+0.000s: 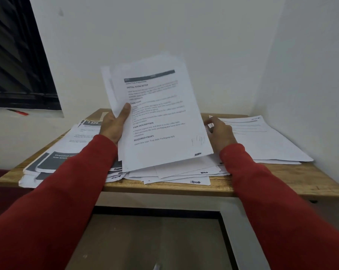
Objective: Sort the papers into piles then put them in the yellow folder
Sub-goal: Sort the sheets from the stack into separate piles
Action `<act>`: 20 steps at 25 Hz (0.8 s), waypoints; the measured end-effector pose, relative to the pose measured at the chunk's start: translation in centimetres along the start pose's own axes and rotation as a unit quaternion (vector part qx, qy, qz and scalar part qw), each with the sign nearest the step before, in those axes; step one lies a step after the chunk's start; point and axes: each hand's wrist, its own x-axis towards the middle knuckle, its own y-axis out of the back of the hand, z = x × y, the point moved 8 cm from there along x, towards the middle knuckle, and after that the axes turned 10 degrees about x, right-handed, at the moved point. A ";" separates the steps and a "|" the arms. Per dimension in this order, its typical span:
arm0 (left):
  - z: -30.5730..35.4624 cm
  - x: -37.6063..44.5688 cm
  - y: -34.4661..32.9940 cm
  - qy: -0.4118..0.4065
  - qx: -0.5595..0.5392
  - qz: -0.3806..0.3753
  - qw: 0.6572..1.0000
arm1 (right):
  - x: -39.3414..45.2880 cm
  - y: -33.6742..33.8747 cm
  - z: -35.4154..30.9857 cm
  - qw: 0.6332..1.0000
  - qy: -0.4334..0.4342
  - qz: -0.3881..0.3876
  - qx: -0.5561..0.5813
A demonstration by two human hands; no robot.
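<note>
Landmark: wooden table (271, 178), set into a white-walled corner.

Nearest the camera, two arms in red sleeves (67, 191) reach in over the table's front edge.

On the table, at its front centre: a loose, fanned spread of white sheets (176, 172), several with a dark scribble near a corner, one slightly overhanging the front edge.

Left part of the table: a pile with dark grey header blocks (54, 160), white lettering partly readable ("Unwashed…", "1426"). It juts past the table's left-front edge.

Left hand (114, 125), above the table's centre: grasps a held sheaf of papers (161, 117), thumb pressed on the front page, fingers behind. Sheaf is raised off the table and tilted, several page edges fanned at its left side. Top page has a dark header bar and the headings "INITIAL SCENE SETUP", "TASK GOAL", "TASK DESCRIPTION", "REQUIRED PROPS".

Right hand (220, 131), just right of the sheaf's edge: fingers loosely curled at or behind the edge; cannot tell whether it holds a page.

Right part of the table: a flat pile of white sheets (262, 141), reaching the back corner.

Beyond the table's left side: a dark louvred window (17, 55), with a red pen (18, 112) on the sill.
</note>
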 end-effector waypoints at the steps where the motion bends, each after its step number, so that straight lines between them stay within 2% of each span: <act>1: 0.0 0.0 -0.2 -0.002 0.007 -0.001 1.000 | 0.1 0.0 0.2 1.000 -0.006 0.006 -0.002; 4: 0.4 -0.4 -0.6 -0.010 -0.010 -0.007 1.000 | 0.3 0.4 0.2 0.998 0.009 0.050 -0.040; 7: 0.5 -0.5 -0.7 -0.012 -0.009 -0.007 1.000 | -0.1 1.2 -0.7 0.994 0.021 0.080 0.076; 9: 0.3 -0.5 -0.7 -0.007 -0.016 -0.008 1.000 | -0.6 0.2 -2.0 0.987 0.042 0.005 0.153; 11: 0.2 -0.5 -0.5 -0.001 -0.003 -0.002 1.000 | -0.9 -1.6 -2.7 0.978 0.061 -0.082 0.180; 12: 0.2 -0.5 -0.4 0.000 0.007 0.003 1.000 | -0.6 -1.9 -2.3 0.977 0.058 -0.085 0.188; 14: 0.1 -0.6 0.0 0.005 0.026 0.022 0.999 | 0.5 -0.8 -0.8 0.978 0.023 -0.016 0.206; 16: 0.0 -0.2 0.9 0.004 0.023 0.041 0.999 | 1.5 2.0 1.0 0.972 -0.017 0.115 0.206; 18: 0.1 -0.1 1.5 0.005 0.023 0.064 0.998 | 1.6 4.5 2.4 0.970 -0.045 0.204 0.128; 20: 0.3 -0.3 2.0 0.010 0.016 0.092 0.996 | 1.6 4.6 2.9 0.980 -0.054 0.189 0.039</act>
